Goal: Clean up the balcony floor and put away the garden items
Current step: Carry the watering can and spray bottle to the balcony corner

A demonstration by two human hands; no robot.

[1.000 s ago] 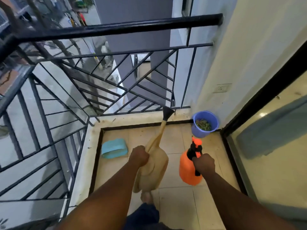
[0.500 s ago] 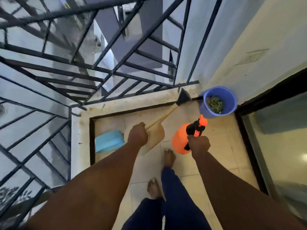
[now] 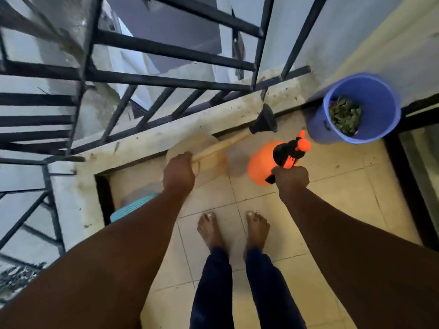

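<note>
My left hand [image 3: 178,173] grips the handle of a beige watering can [image 3: 213,155] whose long spout ends in a black rose pointing toward the far right corner. My right hand [image 3: 290,180] grips the black and orange pump handle of an orange spray bottle [image 3: 260,166]. Both items hang low over the tiled balcony floor [image 3: 332,198], close to the far kerb. A blue bucket [image 3: 370,129] with dry leaves inside stands in the far right corner, just beyond the sprayer.
A black metal railing [image 3: 166,79] on a concrete kerb [image 3: 166,134] bounds the far and left sides. A light blue basket [image 3: 133,207] lies by the left kerb, partly behind my left forearm. A dark door frame [image 3: 408,191] runs along the right. My bare feet [image 3: 234,231] stand mid-floor.
I have stepped toward the far corner and my view has tipped down. Both hands have carried the watering can and sprayer forward and lower, nearer the kerb and the bucket.
</note>
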